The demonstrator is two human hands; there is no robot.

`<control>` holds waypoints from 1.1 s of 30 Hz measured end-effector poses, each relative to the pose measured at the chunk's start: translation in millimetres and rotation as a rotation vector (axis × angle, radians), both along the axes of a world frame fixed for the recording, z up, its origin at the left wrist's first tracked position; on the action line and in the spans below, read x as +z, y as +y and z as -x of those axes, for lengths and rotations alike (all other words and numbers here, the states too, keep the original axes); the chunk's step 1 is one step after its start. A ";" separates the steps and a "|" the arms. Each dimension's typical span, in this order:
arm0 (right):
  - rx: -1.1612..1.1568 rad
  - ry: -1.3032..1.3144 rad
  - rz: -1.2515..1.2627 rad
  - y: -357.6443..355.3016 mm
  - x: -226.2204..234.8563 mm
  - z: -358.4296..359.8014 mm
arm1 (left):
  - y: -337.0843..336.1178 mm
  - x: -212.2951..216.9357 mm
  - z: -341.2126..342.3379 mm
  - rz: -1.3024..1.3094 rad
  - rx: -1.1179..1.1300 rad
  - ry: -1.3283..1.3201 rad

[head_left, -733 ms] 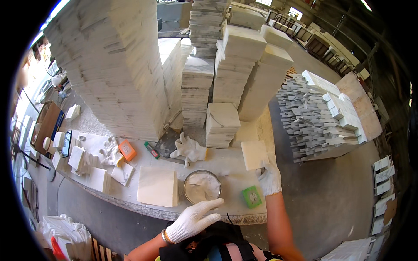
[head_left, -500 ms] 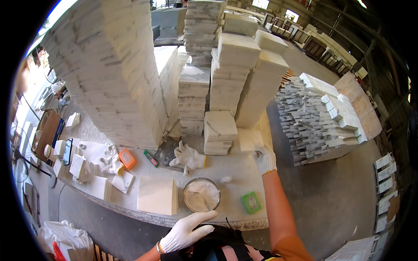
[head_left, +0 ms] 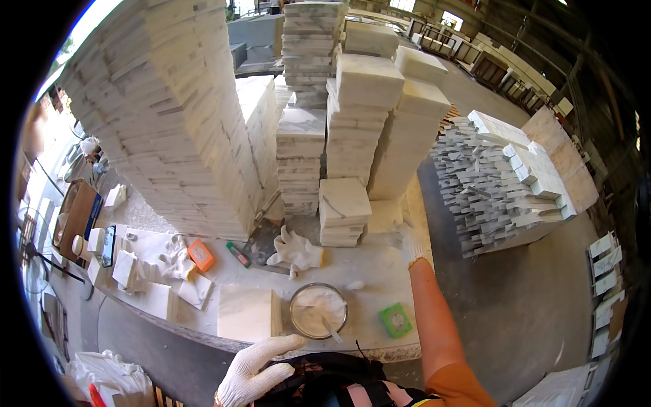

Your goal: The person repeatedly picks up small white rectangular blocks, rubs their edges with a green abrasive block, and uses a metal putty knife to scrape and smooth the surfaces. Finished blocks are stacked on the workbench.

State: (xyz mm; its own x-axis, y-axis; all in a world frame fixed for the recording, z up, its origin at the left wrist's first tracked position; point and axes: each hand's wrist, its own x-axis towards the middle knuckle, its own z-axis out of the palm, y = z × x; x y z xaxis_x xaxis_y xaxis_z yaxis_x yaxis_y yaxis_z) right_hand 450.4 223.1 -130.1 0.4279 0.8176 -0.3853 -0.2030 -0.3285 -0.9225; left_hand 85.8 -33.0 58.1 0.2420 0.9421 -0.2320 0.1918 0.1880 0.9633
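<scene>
Hovering at the lower edge, the left hand (head_left: 254, 372) in a white knit glove held nothing, its fingers loosely spread just short of the bench (head_left: 366, 319) rim; its wrist was cut off by the frame. Past it lay a square white tile (head_left: 248, 313), a round bowl (head_left: 319, 311) of pale paste with a stick in it, and a green pad (head_left: 395, 320). Farther out, the gloved right hand (head_left: 411, 245) rested on a pale slab (head_left: 385, 217) flat on the bench beside a short tile stack (head_left: 344, 211); whether its fingers were spread or gripping the edge could not be told. Tall marble stacks (head_left: 169, 129) rose behind.
</scene>
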 end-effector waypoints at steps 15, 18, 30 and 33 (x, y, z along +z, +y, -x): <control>0.401 -0.853 -0.082 -26.1 10.0 -15.0 | -13.6 -29.0 48.4 -0.282 0.502 0.034; 0.503 -0.958 -0.084 -26.5 35.0 25.7 | -16.7 -33.3 56.1 -0.277 0.496 0.079; 0.429 -0.259 -0.085 26.2 -18.6 -8.1 | -29.7 -46.4 67.1 -0.283 0.528 0.129; 0.364 -0.127 -0.188 24.6 -23.8 -11.0 | -28.0 -44.0 64.0 -0.279 0.531 0.110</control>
